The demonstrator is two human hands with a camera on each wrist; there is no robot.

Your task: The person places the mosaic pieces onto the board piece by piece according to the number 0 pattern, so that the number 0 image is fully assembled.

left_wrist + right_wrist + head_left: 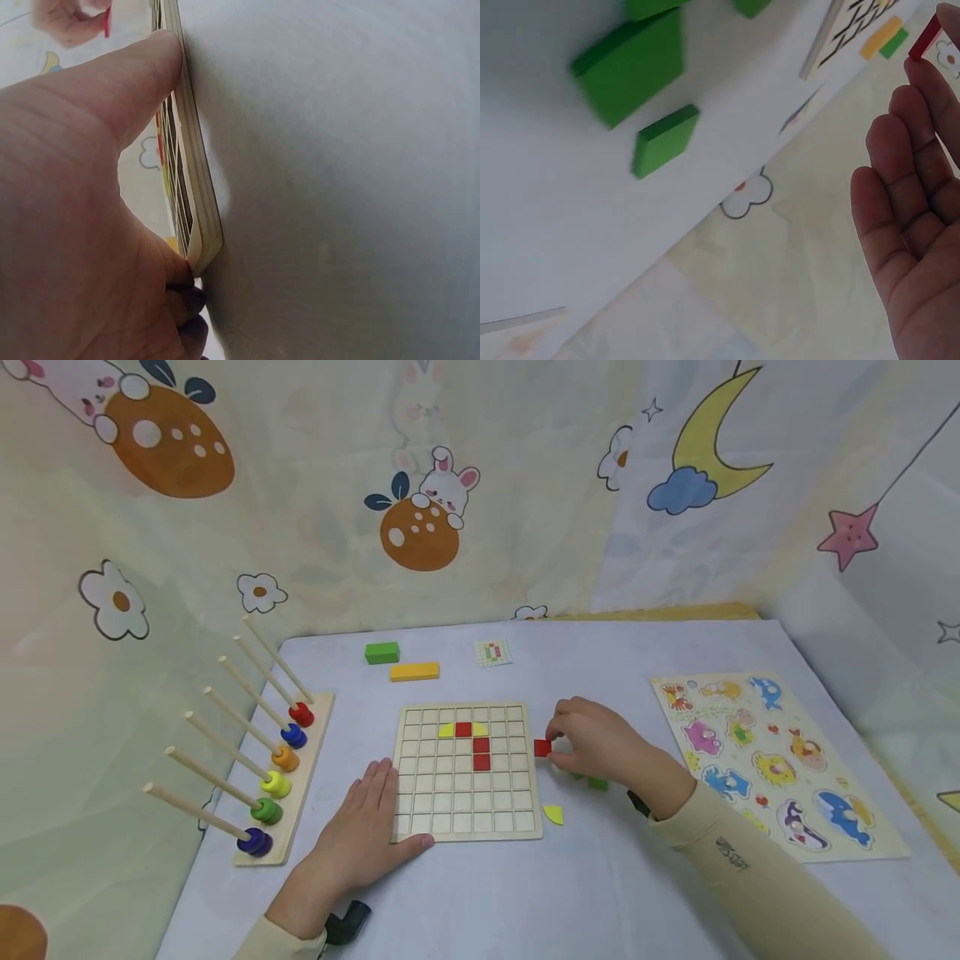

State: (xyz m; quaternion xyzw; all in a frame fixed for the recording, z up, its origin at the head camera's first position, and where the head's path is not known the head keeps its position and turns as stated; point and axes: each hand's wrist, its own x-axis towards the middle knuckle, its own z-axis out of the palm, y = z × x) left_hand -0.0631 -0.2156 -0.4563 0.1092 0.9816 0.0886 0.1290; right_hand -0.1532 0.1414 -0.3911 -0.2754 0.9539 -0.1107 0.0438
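Observation:
A wooden grid board lies on the white-covered table. My left hand rests against it, fingers straight along its left edge and thumb at the near edge. Set in the grid are red squares and two yellow rounded pieces. Just right of the board, my right hand pinches a red square tile between thumb and fingertips. The right wrist view shows this tile edge-on. Green tiles lie near that hand, partly hidden under it in the head view. A yellow quarter-round piece lies by the board's near right corner.
A peg stand with coloured rings is at the left. Behind the board lie a green block, a yellow block and a small pattern card. An animal picture board covers the right side. Printed cloth hangs behind.

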